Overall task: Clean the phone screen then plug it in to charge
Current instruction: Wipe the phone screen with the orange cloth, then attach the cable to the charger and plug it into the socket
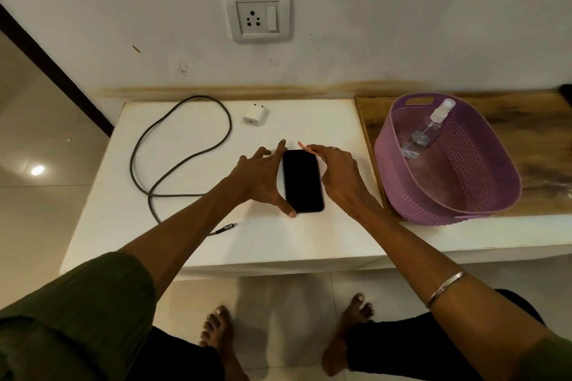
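White wall [402, 9] rose behind your work area, scuffed in places, with a white socket plate [258, 16] and its switch set into it above the white tabletop [278, 241]; no brand, label or writing could be read on anything. You had the phone [302, 181] lying flat and face up near the middle of that tabletop, its screen dark. Your left hand [261, 179] sat against the phone's left side, fingers spread, the thumb tip touching its near left corner and a fingertip reaching past its far left corner, so it braced the phone rather than closed around it. Your right hand [339, 172] lay at the phone's right edge, and pinched in its fingers was a thin pink cloth [306, 148] that showed just past the phone's far right corner. To the left, the dark charging cable [182, 145] looped across the tabletop, its connector end lying free near your left forearm, apart from the phone. You could see the white charger adapter [256, 114] beyond the phone, near the wall, unplugged. To your right, on a wood-grain surface [541, 133], stood a purple basket [483, 195] with a clear spray bottle [428, 130] leaning inside it. Pale glossy floor tiles [40, 210] showed below, with your bare feet.
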### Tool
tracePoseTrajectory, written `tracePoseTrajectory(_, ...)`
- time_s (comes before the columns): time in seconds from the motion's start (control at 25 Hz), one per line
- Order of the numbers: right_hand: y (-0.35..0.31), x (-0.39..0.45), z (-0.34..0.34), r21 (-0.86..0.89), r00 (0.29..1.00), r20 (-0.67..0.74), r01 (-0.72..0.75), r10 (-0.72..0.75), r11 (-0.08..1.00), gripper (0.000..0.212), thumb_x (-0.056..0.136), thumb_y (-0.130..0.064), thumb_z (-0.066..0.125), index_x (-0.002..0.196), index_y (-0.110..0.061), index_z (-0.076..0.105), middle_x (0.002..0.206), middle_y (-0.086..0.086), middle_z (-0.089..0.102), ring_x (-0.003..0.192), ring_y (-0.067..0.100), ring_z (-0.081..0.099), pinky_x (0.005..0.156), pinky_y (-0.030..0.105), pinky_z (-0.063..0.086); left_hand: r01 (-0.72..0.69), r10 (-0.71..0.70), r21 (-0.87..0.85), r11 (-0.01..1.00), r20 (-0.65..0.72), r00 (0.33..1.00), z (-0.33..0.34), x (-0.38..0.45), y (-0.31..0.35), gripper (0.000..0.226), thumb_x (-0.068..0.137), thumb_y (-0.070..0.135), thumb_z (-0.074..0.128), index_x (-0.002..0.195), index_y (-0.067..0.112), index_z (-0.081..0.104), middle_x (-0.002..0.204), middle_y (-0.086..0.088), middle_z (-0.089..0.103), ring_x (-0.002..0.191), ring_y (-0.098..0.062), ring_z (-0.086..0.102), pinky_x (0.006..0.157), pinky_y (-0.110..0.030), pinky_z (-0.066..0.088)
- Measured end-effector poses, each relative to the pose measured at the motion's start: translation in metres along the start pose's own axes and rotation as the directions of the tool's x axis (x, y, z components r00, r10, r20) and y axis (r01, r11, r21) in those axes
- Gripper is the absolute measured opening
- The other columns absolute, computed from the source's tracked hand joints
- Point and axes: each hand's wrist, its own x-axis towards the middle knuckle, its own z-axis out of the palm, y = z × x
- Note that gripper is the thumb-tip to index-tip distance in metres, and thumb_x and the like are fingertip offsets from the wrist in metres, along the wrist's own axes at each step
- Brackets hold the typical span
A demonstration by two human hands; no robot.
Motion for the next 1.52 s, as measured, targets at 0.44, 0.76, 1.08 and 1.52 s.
tracePoseTrajectory(0.44, 0.052, -0.062, -0.194, -0.263, 0.924, -0.356, 0.043, -0.138, 0.964, 0.033, 0.089, -0.015, 0.049, 0.113, -0.026, 0.069, 0.091, 0.005, 0.074, 0.076, 0.022, 0.068, 0.068, 0.013, 0.039, -0.166, 0.139, -0.102, 0.981, -0.226, 0.964, 0.002, -0.029, -0.001, 0.143, 0.054, 0.084, 0.07, 0.155, 0.03, -0.015, 0.163, 0.016, -0.014, 0.15, -0.01, -0.023, 0.124, -0.05, 0.006)
tracePoseTrajectory(0.76, 0.123, -0.035, -0.171, -0.437, 0.986, 0.095, -0.084, 0.139, 0.895, 0.031, 0.091, -0.013, 0.057, 0.12, -0.021, 0.066, 0.113, 0.009, 0.07, 0.098, 0.027, 0.065, 0.088, 0.033, 0.052, -0.116, -0.043, -0.265, 0.957, -0.527, 0.849, 0.057, -0.084, -0.017, 0.088, 0.091, 0.047, 0.063, 0.158, 0.027, 0.01, 0.166, 0.01, -0.002, 0.151, -0.005, -0.002, 0.118, -0.039, 0.023)
tracePoseTrajectory(1.08, 0.116, -0.035, -0.145, 0.146, 0.832, 0.229, -0.543, 0.505, 0.827, 0.01, 0.085, -0.017, 0.066, 0.089, -0.01, 0.06, 0.081, 0.005, 0.063, 0.082, 0.024, 0.062, 0.074, 0.033, 0.049, -0.002, -0.213, -0.359, 0.933, -0.557, 0.803, 0.058, -0.088, -0.02, 0.06, 0.096, 0.03, 0.06, 0.151, 0.028, 0.036, 0.16, -0.006, 0.03, 0.141, -0.029, 0.041, 0.105, -0.046, 0.044)
tracePoseTrajectory(1.52, 0.091, -0.032, -0.176, -0.401, 0.822, 0.377, -0.272, 0.428, 0.875, 0.035, 0.095, -0.023, 0.057, 0.13, -0.021, 0.058, 0.122, 0.002, 0.064, 0.099, 0.016, 0.059, 0.083, 0.024, 0.048, -0.008, -0.347, -0.477, 0.879, -0.652, 0.674, 0.028, -0.078, -0.03, 0.024, 0.093, 0.015, 0.064, 0.115, 0.018, 0.072, 0.115, 0.001, 0.073, 0.109, -0.018, 0.067, 0.089, -0.019, 0.043)
